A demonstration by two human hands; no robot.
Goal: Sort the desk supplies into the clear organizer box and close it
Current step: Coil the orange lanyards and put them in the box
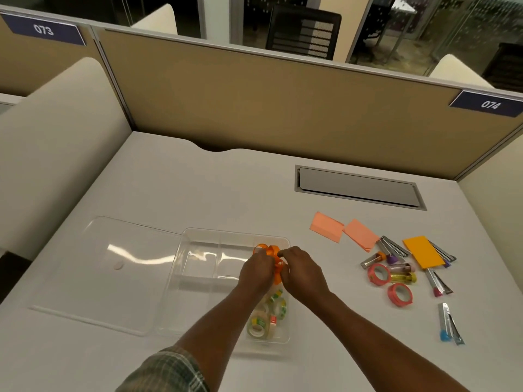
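Orange rolls (pixel 271 251) held over the far right compartment of the organizer box (pixel 198 232). Left hand (pixel 256 271) and right hand (pixel 302 274) both pinch them, fingers curled, knuckles nearly touching. Clear tape rolls (pixel 266 318) fill the near right compartment.

Step, as judged: seat the orange rolls. Lower them flat inside the dividers and let go only below the rim.

Lid (pixel 99 264) lies open to the left, touching the box. Pink tape rolls (pixel 379 274) and notes (pixel 327 226) wait on the right of the tabletop (pixel 198 179). The far half gives free room.
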